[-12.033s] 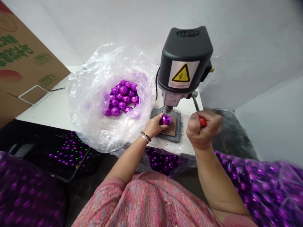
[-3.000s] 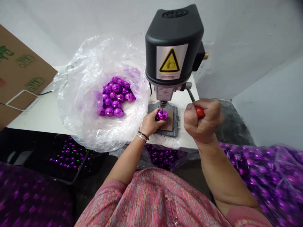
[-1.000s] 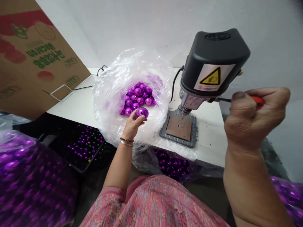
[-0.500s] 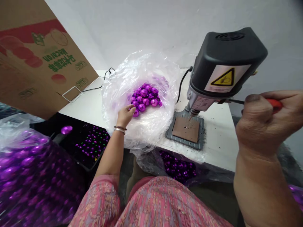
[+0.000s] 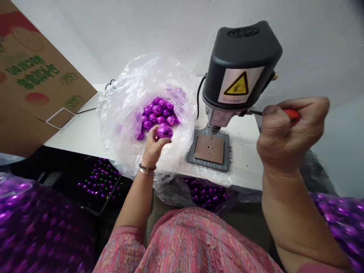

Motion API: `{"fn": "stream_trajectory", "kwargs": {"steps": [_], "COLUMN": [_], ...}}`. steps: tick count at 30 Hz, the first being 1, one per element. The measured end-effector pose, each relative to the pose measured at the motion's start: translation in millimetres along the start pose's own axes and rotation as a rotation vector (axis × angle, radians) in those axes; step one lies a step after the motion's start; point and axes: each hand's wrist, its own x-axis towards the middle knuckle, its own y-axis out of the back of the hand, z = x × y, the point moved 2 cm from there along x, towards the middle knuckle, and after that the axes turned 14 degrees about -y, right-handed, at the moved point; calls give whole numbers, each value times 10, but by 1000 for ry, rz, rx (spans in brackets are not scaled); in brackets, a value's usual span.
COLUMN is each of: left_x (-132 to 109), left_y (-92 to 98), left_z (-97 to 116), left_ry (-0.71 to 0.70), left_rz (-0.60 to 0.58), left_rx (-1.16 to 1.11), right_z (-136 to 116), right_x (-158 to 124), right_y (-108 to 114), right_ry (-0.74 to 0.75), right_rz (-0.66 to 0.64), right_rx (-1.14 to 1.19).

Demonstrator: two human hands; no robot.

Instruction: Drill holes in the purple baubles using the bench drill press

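My left hand [image 5: 151,146] is shut on a shiny purple bead ball [image 5: 164,132], holding it above a clear plastic bag [image 5: 119,125]. A pile of similar purple balls [image 5: 157,115] lies in that bag, just beyond my fingers. My right hand [image 5: 284,127] grips the red handle [image 5: 291,115] of the feed lever on a black bench drill press [image 5: 239,68]. The drill bit [image 5: 211,134] hangs just above a brown pad [image 5: 209,149] on the grey drill base [image 5: 207,163], with no ball under it.
A white bench [image 5: 76,138] carries the drill and bag. A cardboard sheet [image 5: 36,76] leans in at upper left. A black crate [image 5: 99,178] holds purple and green balls. Plastic bags of purple balls [image 5: 36,227] lie at lower left, with more under the bench.
My left hand has come up from the pile with a purple ball in it. The view has shifted slightly left, and my right hand stays on the lever.
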Motion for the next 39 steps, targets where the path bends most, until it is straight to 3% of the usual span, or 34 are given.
{"fn": "stream_trajectory", "kwargs": {"steps": [4,7,10,16,23,29,39], "left_x": [-314,-400,-353,-192,-105,-8,-129], "left_y": [-528,-819,-980,-1064,-1185,-1322,-1395], "left_z": [238,168,73,128,258,229,119], "left_ry": [55,102,81,7,-63,-150,-114], "left_rz": [-299,-382,-469,-546,-632,-726,-647], "left_rx": [-241,-142,-7,271,375,448,307], "right_z": [-30,-34,-35,-48,-77,-69,-95], "right_x": [0,-3,-7,66,162,158,160], "right_y": [12,24,31,21,-3,-17,8], "right_ry": [-16,-31,-50,-83,-83,-135,-110], "right_rz": [-46,-80,-103,-170,-192,-261,-176], "right_rx": [4,23,12,-78,-48,-55,-29]}}
